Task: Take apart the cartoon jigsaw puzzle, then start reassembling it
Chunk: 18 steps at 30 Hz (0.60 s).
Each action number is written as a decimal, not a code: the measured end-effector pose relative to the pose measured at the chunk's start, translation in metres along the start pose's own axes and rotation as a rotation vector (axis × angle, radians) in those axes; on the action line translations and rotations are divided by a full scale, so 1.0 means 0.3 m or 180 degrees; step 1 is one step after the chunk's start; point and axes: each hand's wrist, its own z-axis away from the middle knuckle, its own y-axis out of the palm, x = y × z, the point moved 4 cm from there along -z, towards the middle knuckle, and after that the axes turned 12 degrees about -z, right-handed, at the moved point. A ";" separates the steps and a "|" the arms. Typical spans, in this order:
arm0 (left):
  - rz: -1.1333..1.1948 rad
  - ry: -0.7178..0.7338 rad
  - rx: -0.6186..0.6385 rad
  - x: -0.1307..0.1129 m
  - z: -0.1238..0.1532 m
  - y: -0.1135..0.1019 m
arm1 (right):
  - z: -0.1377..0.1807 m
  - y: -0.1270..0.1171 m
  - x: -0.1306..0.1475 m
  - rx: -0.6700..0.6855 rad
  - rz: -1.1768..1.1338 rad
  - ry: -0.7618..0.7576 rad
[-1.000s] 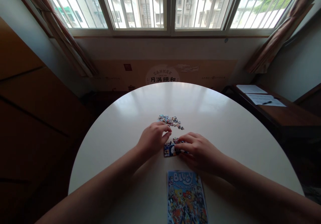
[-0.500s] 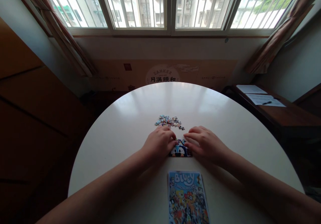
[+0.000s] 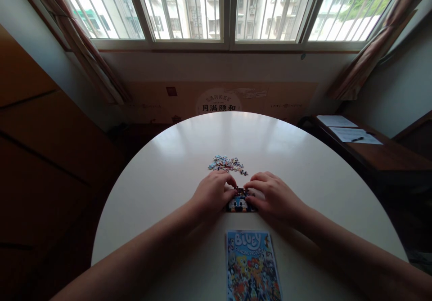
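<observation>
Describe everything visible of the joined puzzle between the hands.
The joined puzzle lies flat on the white table, between the loose pieces and the Bluey picture. It looks like printed card. Its near edge is straight; its far edge looks uneven. A blue cartoon face with two eyes shows at the front, with darker, brownish patches behind. The left hand and right hand flank it, their fingers at its sides, partly hiding it.

Curtains [image 3: 352,83] and a round table [image 3: 303,161] suggest a home.
</observation>
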 end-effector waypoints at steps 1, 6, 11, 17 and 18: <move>0.0039 0.0018 -0.0021 0.001 0.000 0.001 | -0.001 0.002 -0.002 -0.0020 -0.0038 -0.0006; 0.0138 0.0069 0.0013 -0.006 0.001 0.001 | -0.005 0.008 -0.006 -0.0056 -0.0242 -0.0003; 0.0305 0.0067 0.0031 -0.013 0.001 -0.014 | -0.006 0.003 0.003 -0.0092 -0.0347 0.0072; 0.0857 0.0174 -0.0010 -0.015 0.001 -0.044 | -0.002 -0.027 0.014 -0.0377 -0.0785 0.0030; 0.1013 0.0186 0.0026 -0.016 0.001 -0.049 | -0.002 -0.033 0.016 -0.0398 -0.0940 0.0022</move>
